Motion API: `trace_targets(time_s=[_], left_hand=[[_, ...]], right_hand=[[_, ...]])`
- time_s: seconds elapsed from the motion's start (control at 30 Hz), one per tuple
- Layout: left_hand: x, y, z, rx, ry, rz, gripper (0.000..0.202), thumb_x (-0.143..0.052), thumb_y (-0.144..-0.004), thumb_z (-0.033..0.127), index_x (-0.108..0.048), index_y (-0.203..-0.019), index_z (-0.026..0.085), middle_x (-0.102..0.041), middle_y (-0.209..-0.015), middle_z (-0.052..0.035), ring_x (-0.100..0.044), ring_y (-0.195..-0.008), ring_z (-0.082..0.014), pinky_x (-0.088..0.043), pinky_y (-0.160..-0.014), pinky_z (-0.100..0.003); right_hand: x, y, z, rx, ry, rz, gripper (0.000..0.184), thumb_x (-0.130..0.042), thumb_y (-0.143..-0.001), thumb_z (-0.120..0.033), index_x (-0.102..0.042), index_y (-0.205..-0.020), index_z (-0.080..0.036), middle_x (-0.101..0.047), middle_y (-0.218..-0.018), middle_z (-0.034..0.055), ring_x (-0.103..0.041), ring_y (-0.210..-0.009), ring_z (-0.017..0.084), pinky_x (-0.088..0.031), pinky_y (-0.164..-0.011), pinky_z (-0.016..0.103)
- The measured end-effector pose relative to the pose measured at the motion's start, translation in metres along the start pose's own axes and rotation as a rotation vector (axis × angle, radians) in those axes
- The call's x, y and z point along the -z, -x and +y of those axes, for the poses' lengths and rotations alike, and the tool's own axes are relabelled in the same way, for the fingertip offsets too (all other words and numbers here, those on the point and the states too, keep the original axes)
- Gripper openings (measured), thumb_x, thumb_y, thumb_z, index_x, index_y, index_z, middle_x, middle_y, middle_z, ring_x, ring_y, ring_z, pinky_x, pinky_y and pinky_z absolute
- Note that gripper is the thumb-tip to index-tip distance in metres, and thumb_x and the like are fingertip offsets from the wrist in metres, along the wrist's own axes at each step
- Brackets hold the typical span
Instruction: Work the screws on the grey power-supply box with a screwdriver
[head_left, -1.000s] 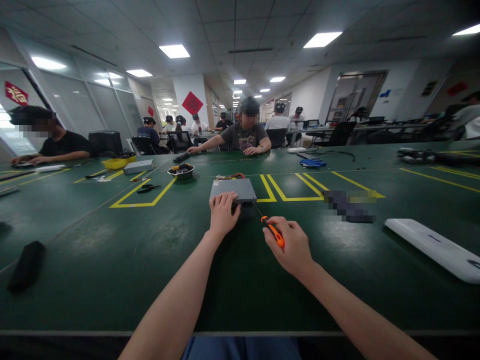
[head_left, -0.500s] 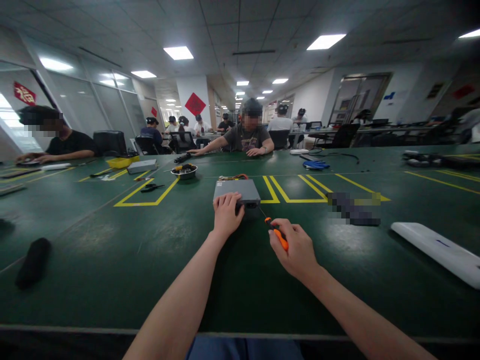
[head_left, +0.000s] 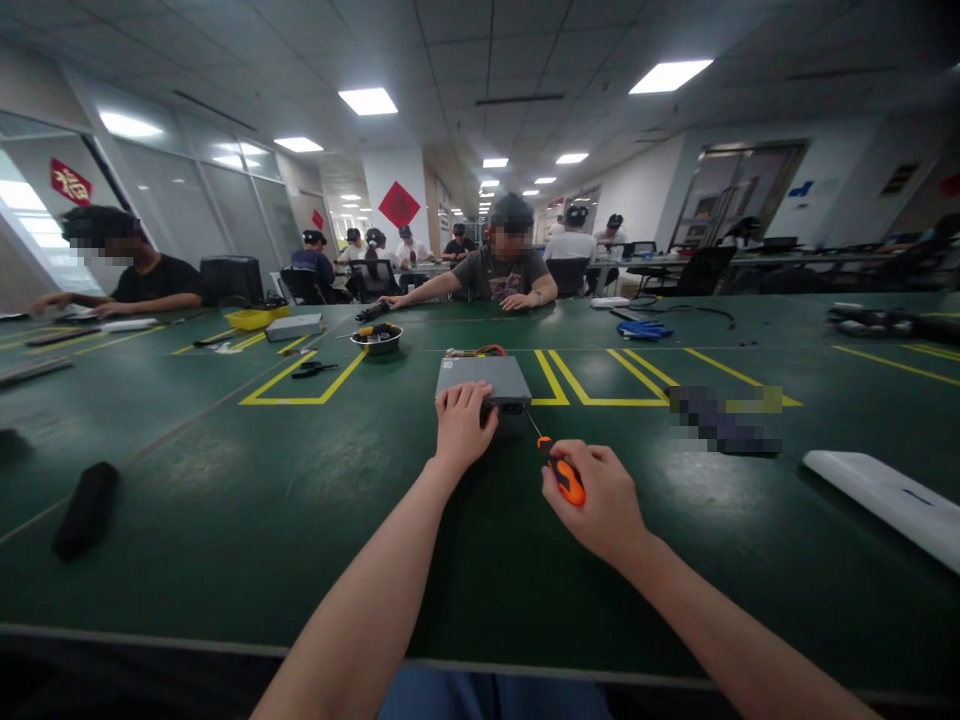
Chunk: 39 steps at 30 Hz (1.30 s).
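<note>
A flat grey metal box [head_left: 484, 380] lies on the green bench, with a bundle of red and yellow wires [head_left: 474, 352] at its far edge. My left hand [head_left: 465, 425] grips the box's near side, fingers curled over the top. My right hand [head_left: 596, 490] holds an orange-and-black screwdriver [head_left: 566, 477] just in front of the box's right corner. Its thin shaft [head_left: 533, 424] points up toward the box, and the tip looks close to the near face. The contact there is hard to tell.
Yellow tape outlines mark the green bench. A steel bowl [head_left: 376, 338] holds tools, with scissors [head_left: 313, 369] to its left. A white panel [head_left: 885, 510] lies at right, a black pouch [head_left: 86, 510] at left. Co-workers sit across the bench.
The whole scene has slid right in the picture as the view turned. Both hands stay at the box, and the screwdriver handle now looks shorter and more upright.
</note>
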<state>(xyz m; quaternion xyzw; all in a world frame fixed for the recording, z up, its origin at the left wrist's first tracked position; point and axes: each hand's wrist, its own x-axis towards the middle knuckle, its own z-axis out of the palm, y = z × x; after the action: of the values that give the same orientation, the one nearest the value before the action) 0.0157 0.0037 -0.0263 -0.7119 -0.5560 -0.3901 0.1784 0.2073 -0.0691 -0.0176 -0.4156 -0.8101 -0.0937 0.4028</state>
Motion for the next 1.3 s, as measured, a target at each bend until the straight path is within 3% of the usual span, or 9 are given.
trace_targets(time_s=[0.13, 0.3, 0.47, 0.57, 0.77, 0.93, 1.1, 1.3], left_hand=[[0.0006, -0.0001, 0.0007, 0.005, -0.001, -0.003, 0.027, -0.051, -0.081, 0.028, -0.052, -0.108, 0.025, -0.056, -0.119, -0.0024, -0.045, -0.112, -0.0214, -0.027, -0.097, -0.039], [0.0010, -0.0001, 0.0005, 0.002, 0.000, -0.005, 0.027, -0.051, -0.081, 0.028, -0.053, -0.108, 0.025, -0.056, -0.119, -0.0020, -0.045, -0.112, -0.0216, -0.026, -0.097, -0.039], [0.0015, -0.0001, 0.0006, -0.002, 0.012, 0.003, 0.027, -0.051, -0.081, 0.027, -0.052, -0.108, 0.026, -0.057, -0.119, -0.0014, -0.045, -0.112, -0.0210, -0.027, -0.097, -0.039], [0.0017, -0.0003, 0.0011, 0.003, 0.012, -0.003, 0.027, -0.051, -0.081, 0.027, -0.052, -0.108, 0.025, -0.057, -0.118, -0.0015, -0.045, -0.112, -0.0211, -0.027, -0.097, -0.039], [0.0019, -0.0005, 0.0008, 0.001, 0.004, -0.010, 0.027, -0.050, -0.082, 0.028, -0.052, -0.108, 0.025, -0.056, -0.119, -0.0022, -0.045, -0.111, -0.0218, -0.027, -0.097, -0.039], [0.0024, -0.0001, 0.0008, 0.001, -0.001, -0.014, 0.027, -0.050, -0.082, 0.028, -0.052, -0.109, 0.025, -0.056, -0.119, -0.0024, -0.044, -0.112, -0.0218, -0.027, -0.097, -0.039], [0.0025, -0.0001, 0.0008, 0.002, 0.004, -0.011, 0.027, -0.050, -0.081, 0.027, -0.052, -0.109, 0.026, -0.056, -0.120, -0.0026, -0.045, -0.112, -0.0222, -0.027, -0.096, -0.039], [0.0033, -0.0002, 0.0014, 0.011, 0.009, -0.017, 0.028, -0.050, -0.081, 0.027, -0.052, -0.109, 0.026, -0.056, -0.120, -0.0027, -0.045, -0.112, -0.0221, -0.027, -0.097, -0.039]], right_hand=[[0.0008, -0.0007, -0.0011, 0.093, 0.020, -0.035, 0.011, -0.049, -0.079, -0.025, -0.055, -0.085, -0.019, -0.055, -0.076, 0.0033, -0.052, -0.072, 0.018, -0.037, -0.075, 0.034], [0.0005, -0.0002, -0.0029, -0.021, -0.008, -0.006, 0.021, -0.046, -0.085, -0.034, -0.052, -0.097, -0.017, -0.059, -0.074, 0.0021, -0.052, -0.062, 0.015, -0.038, -0.069, 0.031], [0.0001, -0.0002, -0.0003, 0.076, 0.028, 0.003, 0.010, -0.048, -0.079, -0.023, -0.054, -0.085, -0.019, -0.056, -0.074, 0.0019, -0.052, -0.068, 0.016, -0.036, -0.075, 0.033], [0.0026, -0.0017, -0.0011, 0.076, 0.038, -0.010, 0.011, -0.049, -0.080, -0.026, -0.057, -0.081, -0.019, -0.053, -0.073, 0.0024, -0.052, -0.072, 0.017, -0.036, -0.075, 0.034], [0.0037, -0.0018, -0.0051, -0.057, 0.007, -0.001, 0.023, -0.044, -0.086, -0.034, -0.051, -0.100, -0.017, -0.061, -0.076, 0.0027, -0.054, -0.064, 0.016, -0.038, -0.070, 0.031], [0.0017, -0.0016, -0.0028, 0.066, 0.046, -0.037, 0.015, -0.047, -0.079, -0.023, -0.055, -0.091, -0.018, -0.061, -0.077, 0.0026, -0.056, -0.069, 0.016, -0.036, -0.080, 0.036], [0.0021, -0.0011, -0.0022, 0.115, 0.019, 0.007, 0.014, -0.048, -0.079, -0.023, -0.056, -0.089, -0.017, -0.060, -0.076, 0.0027, -0.055, -0.069, 0.016, -0.035, -0.079, 0.035], [-0.0043, -0.0024, -0.0087, 0.199, -0.019, -0.062, 0.015, -0.046, -0.081, -0.023, -0.055, -0.092, -0.017, -0.060, -0.078, 0.0027, -0.054, -0.068, 0.015, -0.035, -0.078, 0.034]])
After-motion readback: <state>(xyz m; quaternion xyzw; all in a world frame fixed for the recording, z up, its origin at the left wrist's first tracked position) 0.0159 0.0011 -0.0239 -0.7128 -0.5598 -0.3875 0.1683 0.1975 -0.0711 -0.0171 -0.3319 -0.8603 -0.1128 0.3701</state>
